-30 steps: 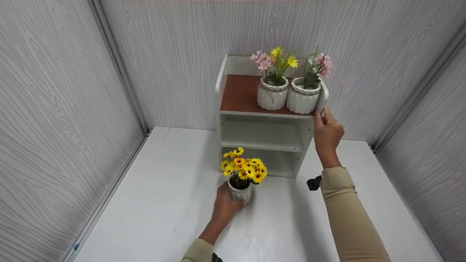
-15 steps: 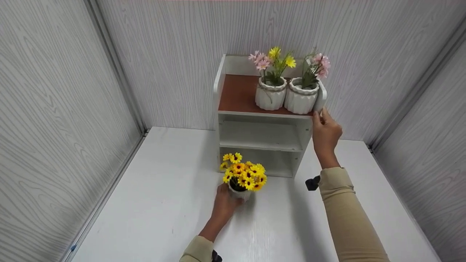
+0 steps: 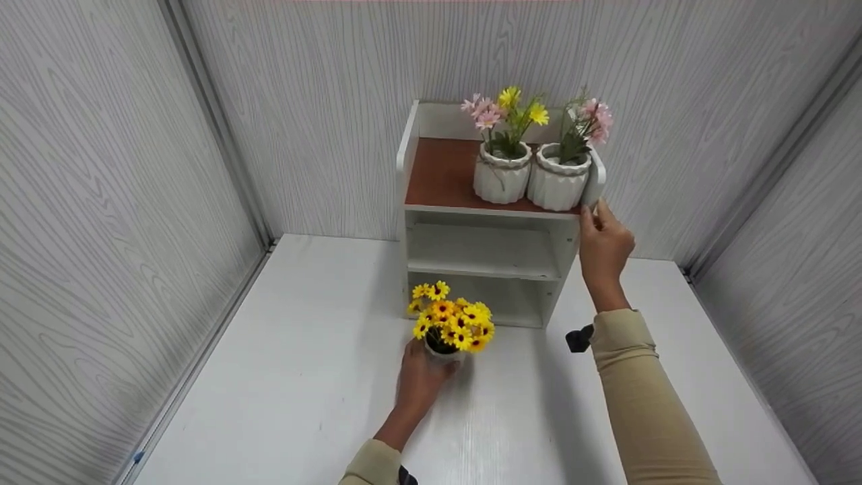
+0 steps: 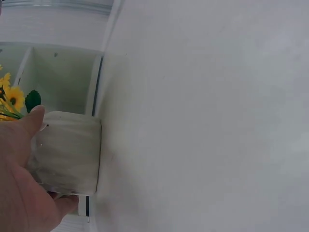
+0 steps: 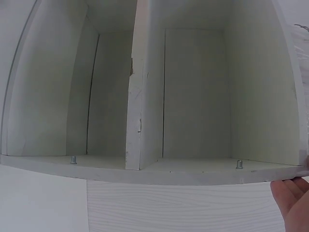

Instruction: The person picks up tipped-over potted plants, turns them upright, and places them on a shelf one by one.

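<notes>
My left hand (image 3: 421, 384) grips a small white flowerpot (image 4: 70, 152) of yellow daisy-like flowers (image 3: 458, 325), in front of the shelf's bottom compartment. Thumb and fingers curl round opposite sides of the pot in the left wrist view. Whether its base touches the white table (image 3: 323, 404) I cannot tell. My right hand (image 3: 606, 249) pinches the right front edge of a small white shelf (image 3: 481, 214), just below its brown top. On that top stand two white ribbed pots, one with pink and yellow flowers (image 3: 502, 178), the other with pink flowers (image 3: 559, 182).
Two open compartments lie below the shelf's top, split by a middle board (image 5: 135, 96). Small metal pegs (image 5: 239, 164) stick out of its side panel. Grey wood-grain walls (image 3: 323, 121) enclose the table at left, back and right.
The yellow flowers have tipped slightly toward me, and less of their pot shows. My left fingers have shifted a little round it. My right hand stays at the shelf edge.
</notes>
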### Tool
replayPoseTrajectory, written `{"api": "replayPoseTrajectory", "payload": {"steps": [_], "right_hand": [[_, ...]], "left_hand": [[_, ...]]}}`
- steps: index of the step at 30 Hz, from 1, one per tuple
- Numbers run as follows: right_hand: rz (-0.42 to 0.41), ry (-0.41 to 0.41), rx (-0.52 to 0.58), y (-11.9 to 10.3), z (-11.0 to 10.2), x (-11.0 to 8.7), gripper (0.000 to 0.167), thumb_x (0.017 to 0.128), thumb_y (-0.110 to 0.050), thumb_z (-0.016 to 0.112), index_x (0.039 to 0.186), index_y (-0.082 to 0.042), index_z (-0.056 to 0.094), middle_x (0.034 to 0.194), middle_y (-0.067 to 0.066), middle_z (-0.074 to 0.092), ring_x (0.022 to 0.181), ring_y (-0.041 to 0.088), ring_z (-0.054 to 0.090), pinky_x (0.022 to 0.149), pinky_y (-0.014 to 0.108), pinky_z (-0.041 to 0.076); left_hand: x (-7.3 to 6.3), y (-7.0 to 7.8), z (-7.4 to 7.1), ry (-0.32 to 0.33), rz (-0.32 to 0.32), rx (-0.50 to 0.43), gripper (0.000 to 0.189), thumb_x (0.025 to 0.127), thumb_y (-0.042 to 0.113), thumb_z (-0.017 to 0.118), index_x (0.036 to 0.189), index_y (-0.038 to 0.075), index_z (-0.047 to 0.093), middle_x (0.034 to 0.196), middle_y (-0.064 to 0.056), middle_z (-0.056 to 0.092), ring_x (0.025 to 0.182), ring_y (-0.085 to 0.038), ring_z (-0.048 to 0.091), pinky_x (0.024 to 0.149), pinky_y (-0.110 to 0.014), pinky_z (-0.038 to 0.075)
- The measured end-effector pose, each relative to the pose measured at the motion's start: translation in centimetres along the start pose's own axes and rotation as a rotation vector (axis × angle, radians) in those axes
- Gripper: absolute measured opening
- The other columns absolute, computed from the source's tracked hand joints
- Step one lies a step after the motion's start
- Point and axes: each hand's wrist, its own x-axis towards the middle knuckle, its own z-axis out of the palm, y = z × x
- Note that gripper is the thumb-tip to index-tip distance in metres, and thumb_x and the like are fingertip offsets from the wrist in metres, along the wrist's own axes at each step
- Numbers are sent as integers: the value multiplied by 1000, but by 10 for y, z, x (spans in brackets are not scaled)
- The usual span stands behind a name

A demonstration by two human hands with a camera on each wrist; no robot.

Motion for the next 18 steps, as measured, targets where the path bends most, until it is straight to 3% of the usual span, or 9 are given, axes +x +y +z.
{"api": "replayPoseTrajectory", "payload": {"steps": [7, 13, 18], "right_hand": [[12, 4, 3, -1, 0, 0, 27, 100, -22, 64, 117, -3, 72, 90, 15, 75, 71, 16, 59, 60, 16, 35], [11, -8, 9, -3, 0, 0, 25, 101, -24, 63, 110, -3, 72, 87, 15, 73, 69, 18, 57, 60, 17, 34], [53, -22, 31, 0, -3, -2, 35, 100, -26, 64, 131, -10, 68, 106, 14, 76, 83, 18, 70, 65, 10, 39]], "left_hand": [[2, 1, 2, 12, 6, 1, 91, 83, 47, 80, 154, 13, 35, 150, -13, 46, 141, -29, 44, 115, -47, 39], [5, 0, 2, 12, 13, -3, 87, 84, 46, 80, 152, 16, 36, 148, -8, 47, 140, -26, 45, 114, -47, 40], [7, 1, 2, 1, 20, -50, 83, 84, 43, 81, 151, 17, 40, 146, -7, 49, 139, -26, 47, 113, -47, 40]]}}
